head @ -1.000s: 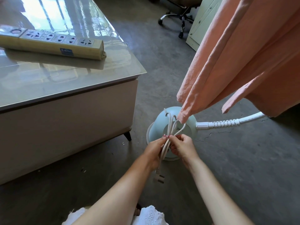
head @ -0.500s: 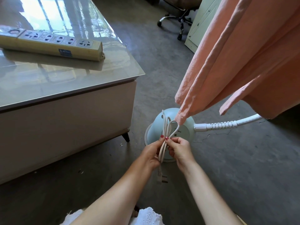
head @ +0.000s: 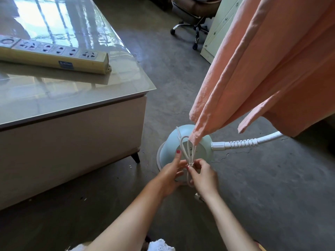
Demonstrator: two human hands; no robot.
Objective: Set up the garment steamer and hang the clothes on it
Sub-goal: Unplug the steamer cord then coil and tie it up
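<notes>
Both hands low over the concrete floor [head: 253, 187], meeting in front of the pale blue steamer base [head: 168, 151]. Left hand [head: 169, 175] in a narrow grip, fingertips pinched on the bundled white power cord [head: 184, 147] at the thin wire tie [head: 190, 164] round its middle, one finger raised against the base. Right hand [head: 204, 175] likewise in a narrow grip, thumb and fingers closed on the same tie from the other side. Cord loops standing up from the pinch against the top of the base; lower loops hanging below the hands. Plug [head: 198, 196] dangling just under the right wrist, partly hidden. White ribbed steam hose [head: 241, 143] running out of the base toward the right. Peach garment [head: 272, 69] hanging above, its hem corner touching or just over the top of the base, hard to tell which. On the left, a glossy counter [head: 90, 95] carrying a yellowed power strip [head: 54, 55], well apart from the hands. Office chair [head: 194, 19] and a pale cabinet [head: 219, 29] in the background.
</notes>
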